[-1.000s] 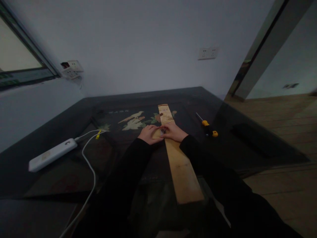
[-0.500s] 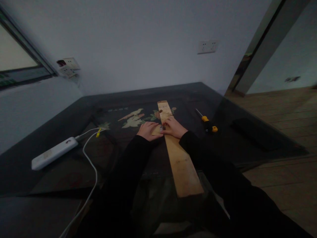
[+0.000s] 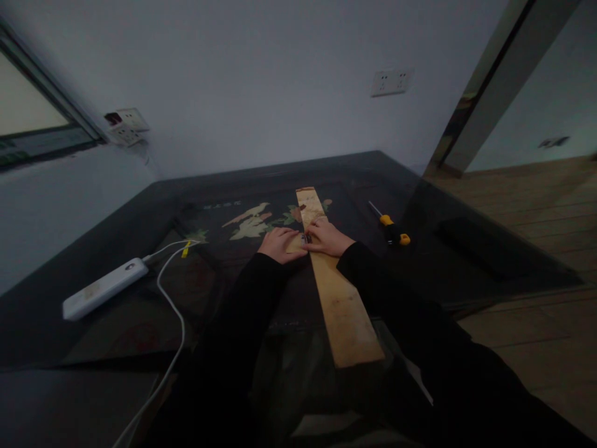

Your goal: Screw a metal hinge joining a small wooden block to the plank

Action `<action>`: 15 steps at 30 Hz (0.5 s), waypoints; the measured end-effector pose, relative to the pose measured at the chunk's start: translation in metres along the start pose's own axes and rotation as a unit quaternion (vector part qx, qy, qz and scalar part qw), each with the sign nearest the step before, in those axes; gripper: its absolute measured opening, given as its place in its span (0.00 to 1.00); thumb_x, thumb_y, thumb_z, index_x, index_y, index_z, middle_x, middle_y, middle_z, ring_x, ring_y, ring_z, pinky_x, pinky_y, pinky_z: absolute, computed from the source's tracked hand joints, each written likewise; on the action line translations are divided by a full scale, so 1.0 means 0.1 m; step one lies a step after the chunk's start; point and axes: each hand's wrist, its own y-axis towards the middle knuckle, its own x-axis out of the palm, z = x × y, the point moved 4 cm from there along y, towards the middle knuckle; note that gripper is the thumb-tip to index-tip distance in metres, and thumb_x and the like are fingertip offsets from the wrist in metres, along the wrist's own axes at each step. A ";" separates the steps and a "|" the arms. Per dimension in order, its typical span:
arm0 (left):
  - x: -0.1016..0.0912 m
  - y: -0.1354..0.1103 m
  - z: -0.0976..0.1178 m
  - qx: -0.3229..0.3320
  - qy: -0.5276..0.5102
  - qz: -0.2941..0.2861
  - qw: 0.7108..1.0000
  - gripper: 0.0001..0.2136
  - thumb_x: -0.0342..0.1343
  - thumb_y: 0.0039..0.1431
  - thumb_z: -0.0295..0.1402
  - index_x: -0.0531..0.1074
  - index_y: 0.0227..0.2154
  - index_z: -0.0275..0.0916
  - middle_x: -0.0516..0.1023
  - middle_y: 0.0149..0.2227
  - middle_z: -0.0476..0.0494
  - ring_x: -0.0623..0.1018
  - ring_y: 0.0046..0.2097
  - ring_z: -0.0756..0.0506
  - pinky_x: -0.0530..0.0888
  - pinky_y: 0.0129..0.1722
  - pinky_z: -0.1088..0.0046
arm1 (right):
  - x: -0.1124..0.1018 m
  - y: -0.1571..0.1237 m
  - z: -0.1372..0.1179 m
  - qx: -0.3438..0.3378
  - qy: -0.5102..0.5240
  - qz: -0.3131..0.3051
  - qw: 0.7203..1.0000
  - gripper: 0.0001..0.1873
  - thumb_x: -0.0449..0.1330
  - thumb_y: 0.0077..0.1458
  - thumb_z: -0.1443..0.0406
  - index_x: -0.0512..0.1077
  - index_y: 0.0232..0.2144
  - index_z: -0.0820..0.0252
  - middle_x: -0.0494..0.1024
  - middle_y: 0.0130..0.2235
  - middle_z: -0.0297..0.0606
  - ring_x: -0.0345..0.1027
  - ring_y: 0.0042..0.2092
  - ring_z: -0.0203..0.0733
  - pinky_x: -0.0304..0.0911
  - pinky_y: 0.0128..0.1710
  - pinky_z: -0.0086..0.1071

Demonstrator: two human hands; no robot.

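Note:
A long pale wooden board (image 3: 346, 311) lies lengthwise on the dark table, its near end jutting past the front edge. A shorter wooden piece (image 3: 295, 243) meets its left side, mostly covered by my left hand (image 3: 280, 244), which is closed over it. Where the two woods join sits a small metal piece (image 3: 305, 239) that looks like a hinge. My right hand (image 3: 328, 238) rests across the long board, fingers bent and pinched at that metal piece. The fingertips of both hands nearly meet there, and they hide part of the metal.
A yellow-and-black screwdriver (image 3: 390, 229) lies right of the board. To the left is a white power strip (image 3: 106, 289) with a white cable (image 3: 173, 305) running over the table's front edge. The dark table (image 3: 224, 186) stands against a wall with sockets (image 3: 390, 82).
The view has shifted very slightly. Both hands stay at the joint of the two wooden pieces, with hardly any visible movement.

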 end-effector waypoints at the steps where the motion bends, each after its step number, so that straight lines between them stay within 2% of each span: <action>1: 0.01 0.00 0.00 -0.001 -0.002 -0.001 1.000 0.29 0.61 0.45 0.51 0.71 0.49 0.41 0.74 0.49 0.39 0.71 0.50 0.37 0.68 0.49 0.57 | 0.00 0.00 0.00 -0.005 0.001 0.004 1.000 0.21 0.59 0.52 0.51 0.72 0.39 0.63 0.68 0.41 0.47 0.60 0.45 0.48 0.57 0.48 0.40; 15: 0.06 0.02 -0.02 0.005 -0.019 -0.011 1.000 0.29 0.62 0.44 0.50 0.72 0.48 0.38 0.75 0.46 0.37 0.73 0.49 0.37 0.69 0.49 0.58 | -0.03 0.00 -0.01 -0.028 -0.014 0.010 0.999 0.21 0.58 0.53 0.51 0.73 0.38 0.64 0.70 0.41 0.45 0.63 0.45 0.46 0.57 0.49 0.37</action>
